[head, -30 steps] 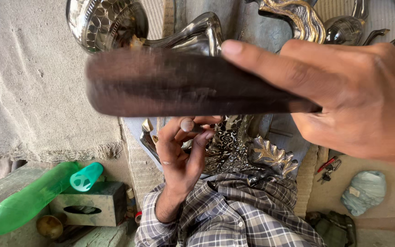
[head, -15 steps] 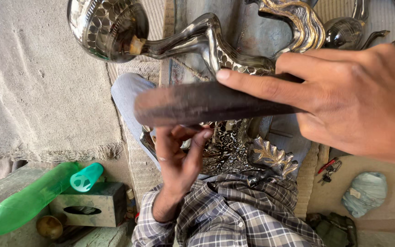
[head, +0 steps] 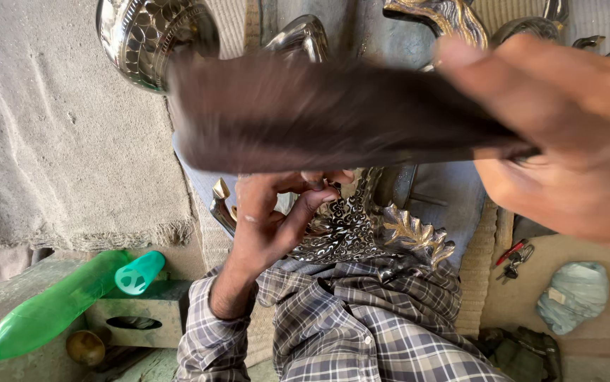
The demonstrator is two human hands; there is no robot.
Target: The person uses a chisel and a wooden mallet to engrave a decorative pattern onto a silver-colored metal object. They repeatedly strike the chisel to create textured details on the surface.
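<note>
Close under the camera, the right hand [head: 573, 134] fills the upper right of the view, its fingers wrapped about one end of a dark wooden mallet [head: 333, 117], which stretches leftward across the frame and is smeared with blur. Below the mallet, the left hand [head: 273, 223] is curled with thumb and fingertips pinched together on a small tool whose shape cannot be made out; that pinch rests against an embossed metal piece [head: 351, 226] with silver scrollwork and a golden leaf spray [head: 418, 237] at its right edge. This piece lies on the person's lap, above the sleeve and front of a grey checked shirt [head: 361, 332].

Farther up, beyond the mallet, a round patterned metal bowl [head: 153, 39] and other ornate silver and gold castings [head: 453, 18] lie on the ground. Grey cloth [head: 57, 141] with a frayed edge covers the left side. At lower left, a green plastic bottle [head: 43, 311] with a white cap lies beside a teal cup [head: 139, 272], a box-shaped block [head: 139, 318] and a small brass bowl [head: 84, 346]. At right, keys with a red tag [head: 513, 256] lie near a crumpled pale-blue cloth [head: 573, 297].
</note>
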